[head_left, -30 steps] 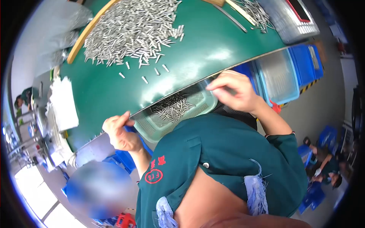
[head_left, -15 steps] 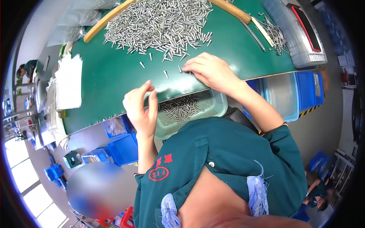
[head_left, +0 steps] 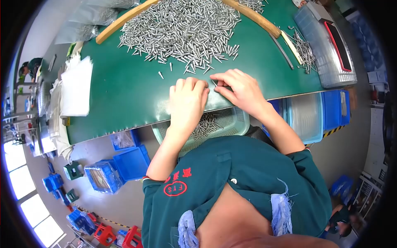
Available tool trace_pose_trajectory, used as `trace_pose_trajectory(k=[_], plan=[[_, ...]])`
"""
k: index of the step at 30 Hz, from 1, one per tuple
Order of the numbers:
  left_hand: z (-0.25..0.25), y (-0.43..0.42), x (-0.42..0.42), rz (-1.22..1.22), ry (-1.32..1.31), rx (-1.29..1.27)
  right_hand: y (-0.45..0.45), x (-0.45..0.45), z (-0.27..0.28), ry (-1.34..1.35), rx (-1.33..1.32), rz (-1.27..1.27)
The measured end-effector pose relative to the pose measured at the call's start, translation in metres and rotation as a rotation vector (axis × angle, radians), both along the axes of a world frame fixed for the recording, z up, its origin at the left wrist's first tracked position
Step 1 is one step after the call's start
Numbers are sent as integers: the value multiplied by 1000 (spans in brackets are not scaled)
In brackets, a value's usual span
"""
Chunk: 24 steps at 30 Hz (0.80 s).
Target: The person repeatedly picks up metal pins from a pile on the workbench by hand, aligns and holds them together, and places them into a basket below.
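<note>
A heap of small silver metal pins (head_left: 182, 33), each with one thicker end, is spread over the green tabletop (head_left: 124, 87). Close to the table's front edge my right hand (head_left: 244, 91) pinches one metal pin (head_left: 214, 83) between thumb and index finger. My left hand (head_left: 187, 103) is just left of it, back upward, fingers curled together; what they hold, if anything, is hidden. One loose pin (head_left: 161, 75) lies between the heap and my left hand. Below the table edge a pale green basket (head_left: 240, 120) contains more pins (head_left: 206, 125), partly covered by my left forearm.
Wooden bars (head_left: 124, 22) flank the heap. A metal rod (head_left: 282, 51), a pile of longer metal parts (head_left: 305, 51) and clear plastic boxes (head_left: 318, 45) with a phone (head_left: 337, 45) are on the right. White sheets (head_left: 77, 89) lie left. Blue bins (head_left: 132, 162) stand below.
My left hand has moved right and forward, its fingers going from apart to curled together. My right hand now pinches a pin. The loose pins near my hands no longer show on the tabletop there.
</note>
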State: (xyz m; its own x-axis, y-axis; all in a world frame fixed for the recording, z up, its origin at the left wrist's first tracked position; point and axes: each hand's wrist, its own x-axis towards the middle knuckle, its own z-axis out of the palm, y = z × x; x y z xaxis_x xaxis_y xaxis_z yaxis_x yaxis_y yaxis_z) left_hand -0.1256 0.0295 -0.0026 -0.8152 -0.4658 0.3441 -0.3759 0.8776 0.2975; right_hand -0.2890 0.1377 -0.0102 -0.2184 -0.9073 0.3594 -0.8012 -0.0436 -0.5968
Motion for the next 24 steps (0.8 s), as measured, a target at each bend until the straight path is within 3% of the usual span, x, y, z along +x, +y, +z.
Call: trace_pose_trajectory(k=[11, 17, 24], plan=[[4, 2, 20, -26, 115, 110, 0, 0, 2, 62, -4, 129], [7, -19, 46, 231, 191, 82, -6, 7, 5, 56, 20, 145], [9, -19, 33, 133, -6, 35, -6, 7, -3, -22, -39, 121]])
